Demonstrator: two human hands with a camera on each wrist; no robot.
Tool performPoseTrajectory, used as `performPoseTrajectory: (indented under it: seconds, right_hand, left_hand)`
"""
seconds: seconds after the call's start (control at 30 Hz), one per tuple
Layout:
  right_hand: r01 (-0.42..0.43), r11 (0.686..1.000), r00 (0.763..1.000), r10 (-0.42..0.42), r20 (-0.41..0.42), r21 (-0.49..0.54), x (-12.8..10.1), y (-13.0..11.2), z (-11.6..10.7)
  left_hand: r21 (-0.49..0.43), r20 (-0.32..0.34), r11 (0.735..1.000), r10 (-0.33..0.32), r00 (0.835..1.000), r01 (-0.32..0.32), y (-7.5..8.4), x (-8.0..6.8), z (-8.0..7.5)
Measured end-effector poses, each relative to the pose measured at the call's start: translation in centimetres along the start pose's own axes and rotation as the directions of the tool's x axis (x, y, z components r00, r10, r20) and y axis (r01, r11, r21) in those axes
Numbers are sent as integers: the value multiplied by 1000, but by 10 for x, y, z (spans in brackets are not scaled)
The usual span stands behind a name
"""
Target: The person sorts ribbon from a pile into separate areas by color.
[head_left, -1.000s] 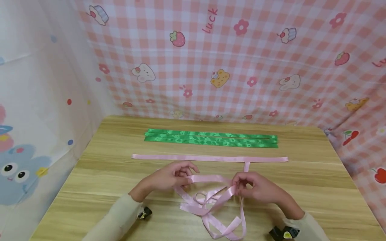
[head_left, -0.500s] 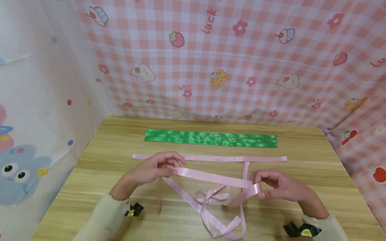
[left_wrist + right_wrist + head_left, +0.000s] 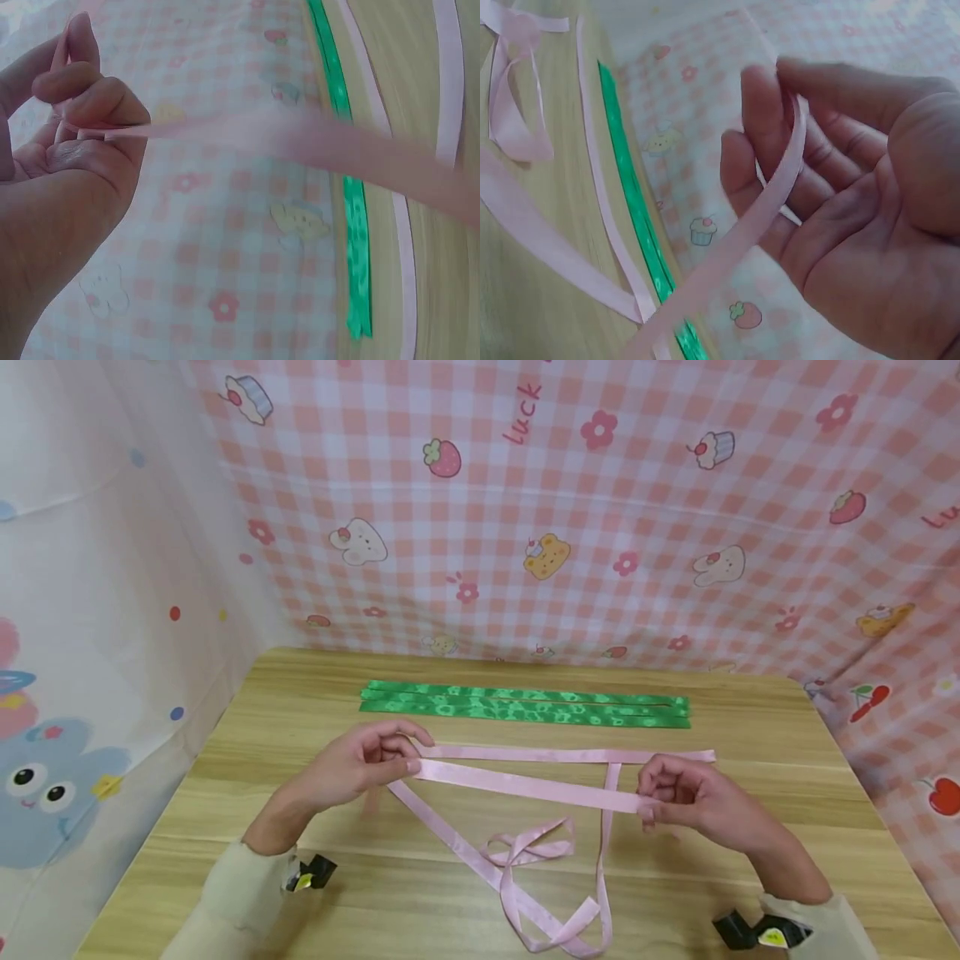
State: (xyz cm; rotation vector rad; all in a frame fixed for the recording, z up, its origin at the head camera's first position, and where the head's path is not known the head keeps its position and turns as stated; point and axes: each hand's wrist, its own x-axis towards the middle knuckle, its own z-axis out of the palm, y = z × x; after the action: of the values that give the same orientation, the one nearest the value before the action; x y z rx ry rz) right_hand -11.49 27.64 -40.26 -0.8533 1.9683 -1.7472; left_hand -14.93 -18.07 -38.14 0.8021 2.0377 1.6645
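We are stretching a limp, slippery pink ribbon [image 3: 525, 783] just above the counter [image 3: 225, 827], nearer us than the green ribbons [image 3: 525, 705], left hand [image 3: 352, 768] and right hand [image 3: 693, 797] each pinching its flat face, the best hold.

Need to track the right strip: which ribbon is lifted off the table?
The pink ribbon stretched between the left hand and right hand; the others lie flat.

We see the right hand [image 3: 840, 195] with a pink ribbon [image 3: 735, 247] draped over its curled fingers [image 3: 761, 127]; green ribbon [image 3: 634, 202] lies on the counter [image 3: 525, 300] beyond.
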Motion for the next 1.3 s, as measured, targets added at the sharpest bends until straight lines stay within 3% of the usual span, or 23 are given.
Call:
performPoseTrajectory:
  seconds: [0.1,0.33,0.53,0.83,0.97,1.07,1.2,1.3]
  right_hand:
    - [-44,999,998,43,-40,-24,1,7,-2]
    - [-146,987,985,138,-102,-70,7,37,-1]
    - [-178,984,972,171,-158,-29,5,48,-6]
    - [-243,961,940,199,-275,-133,-11,39,-31]
    - [-220,967,941,174,-290,-133,-14,34,-36]
    - [-214,966,941,163,-298,-148,-15,32,-38]
    - [-247,948,925,169,-341,-202,-18,28,-42]
    - [-276,931,911,174,-374,-239,-21,25,-47]
  left_hand:
    - [19,-6,999,-28,1000,28,-8,0,-5]
    - [-57,26,985,-159,987,161,-41,5,-5]
    - [-22,-9,979,-201,980,200,-56,1,-16]
    - [74,-76,963,-254,964,259,-54,-17,-47]
    - [103,-137,959,-250,959,265,-52,-21,-53]
    - [96,-145,961,-244,959,259,-51,-24,-57]
    - [83,-143,965,-236,961,250,-50,-28,-63]
    - [97,-181,966,-222,958,242,-49,-31,-68]
